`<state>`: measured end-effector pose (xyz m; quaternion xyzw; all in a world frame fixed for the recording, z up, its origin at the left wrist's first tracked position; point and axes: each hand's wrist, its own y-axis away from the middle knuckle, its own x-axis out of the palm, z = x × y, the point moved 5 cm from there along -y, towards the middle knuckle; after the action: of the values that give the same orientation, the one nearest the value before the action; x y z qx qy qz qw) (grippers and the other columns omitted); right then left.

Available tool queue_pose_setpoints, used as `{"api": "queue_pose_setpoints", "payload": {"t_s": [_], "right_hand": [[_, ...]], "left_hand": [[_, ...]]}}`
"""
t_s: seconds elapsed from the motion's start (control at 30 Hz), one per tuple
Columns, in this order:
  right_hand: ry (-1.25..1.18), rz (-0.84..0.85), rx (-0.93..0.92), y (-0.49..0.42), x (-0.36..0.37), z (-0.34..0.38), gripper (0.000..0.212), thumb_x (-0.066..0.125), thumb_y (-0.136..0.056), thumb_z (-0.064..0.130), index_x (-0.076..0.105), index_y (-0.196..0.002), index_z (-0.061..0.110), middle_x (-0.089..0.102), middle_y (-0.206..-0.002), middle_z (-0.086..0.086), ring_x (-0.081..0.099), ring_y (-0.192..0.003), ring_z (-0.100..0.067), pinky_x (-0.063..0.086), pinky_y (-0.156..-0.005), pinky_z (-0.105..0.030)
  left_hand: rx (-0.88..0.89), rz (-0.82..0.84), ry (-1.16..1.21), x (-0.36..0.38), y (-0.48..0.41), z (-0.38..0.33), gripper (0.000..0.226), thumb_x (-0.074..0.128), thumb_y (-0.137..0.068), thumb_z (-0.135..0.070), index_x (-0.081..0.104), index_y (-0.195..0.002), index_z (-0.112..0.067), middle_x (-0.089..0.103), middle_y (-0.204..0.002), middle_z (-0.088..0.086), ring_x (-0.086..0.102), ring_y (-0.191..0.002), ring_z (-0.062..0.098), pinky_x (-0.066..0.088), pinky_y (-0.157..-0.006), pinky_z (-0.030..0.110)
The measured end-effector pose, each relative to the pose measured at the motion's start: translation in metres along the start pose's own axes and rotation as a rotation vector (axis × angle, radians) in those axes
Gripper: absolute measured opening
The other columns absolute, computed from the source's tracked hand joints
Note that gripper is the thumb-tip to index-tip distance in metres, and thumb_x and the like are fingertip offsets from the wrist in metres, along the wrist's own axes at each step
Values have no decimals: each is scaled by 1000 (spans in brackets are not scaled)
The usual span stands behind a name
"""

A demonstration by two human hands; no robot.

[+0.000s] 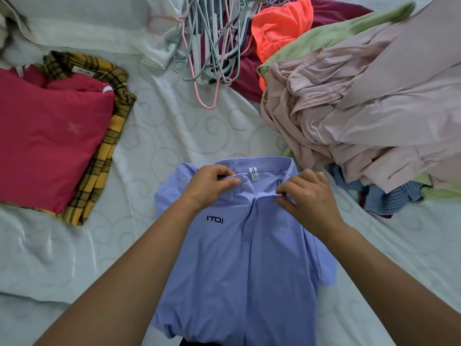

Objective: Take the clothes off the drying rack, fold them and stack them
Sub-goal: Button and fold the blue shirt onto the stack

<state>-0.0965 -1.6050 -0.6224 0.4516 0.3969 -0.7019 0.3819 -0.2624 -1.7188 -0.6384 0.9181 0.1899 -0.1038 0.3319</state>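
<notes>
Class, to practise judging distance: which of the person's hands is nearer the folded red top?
Left. The left hand pinches the blue shirt's collar, right of the red top; the right hand grips the collar farther right.

A home bedroom: quilted white mattress (159,136) strewn with laundry (361,116) and hangers (212,46).

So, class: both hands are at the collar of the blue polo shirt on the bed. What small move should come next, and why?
Probably draw the collar flat and close the placket. The left hand and right hand each pinch one side of it, the collar is rumpled and the placket gapes, and the blue polo shirt lies face up, not yet folded.
</notes>
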Motion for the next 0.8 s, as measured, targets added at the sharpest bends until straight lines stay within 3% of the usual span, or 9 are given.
{"api": "queue_pose_setpoints", "payload": {"t_s": [0.13, 0.37, 0.47, 0.67, 0.8], "right_hand": [[-67, -11, -69, -4, -5, 1, 21, 57, -83, 30, 69, -72, 17, 66, -71, 7, 47, -79, -15, 28, -71, -29], [-197, -137, 0, -17, -23, 19, 25, 61, -83, 35, 66, -69, 14, 62, -63, 7, 47, -73, -10, 31, -74, -28], [-204, -132, -104, -30, -26, 33, 23, 60, -83, 32, 68, -70, 15, 62, -64, 5, 46, -73, -12, 31, -72, -29], [-188, -103, -160, -41, -21, 42, 17, 59, -84, 28, 71, -76, 20, 63, -67, 7, 44, -74, -12, 29, -72, -28], [-195, -103, -97, -39, -19, 42, 20, 57, -82, 30, 69, -74, 17, 62, -67, 5, 43, -74, -13, 28, -72, -29]], "left_hand": [[0, 28, -2, -8, 9, -2, 7, 60, -89, -11, 64, -83, -12, 58, -72, -6, 50, -66, 0, 39, -71, 16], [38, -47, 31, -7, 17, -12, 6, 67, -82, -6, 63, -81, -11, 58, -68, -10, 50, -56, -12, 39, -65, 8], [61, -42, -4, -1, 19, -22, 7, 68, -82, -7, 64, -81, -12, 57, -67, -9, 50, -56, -7, 44, -69, 19], [82, -1, -153, 7, 21, -35, 8, 67, -83, -24, 70, -85, -16, 60, -85, -6, 60, -95, 19, 44, -94, 43], [88, 49, -174, 5, 21, -34, 8, 63, -83, -25, 69, -82, -20, 59, -77, -10, 63, -90, 21, 46, -91, 49]]}}
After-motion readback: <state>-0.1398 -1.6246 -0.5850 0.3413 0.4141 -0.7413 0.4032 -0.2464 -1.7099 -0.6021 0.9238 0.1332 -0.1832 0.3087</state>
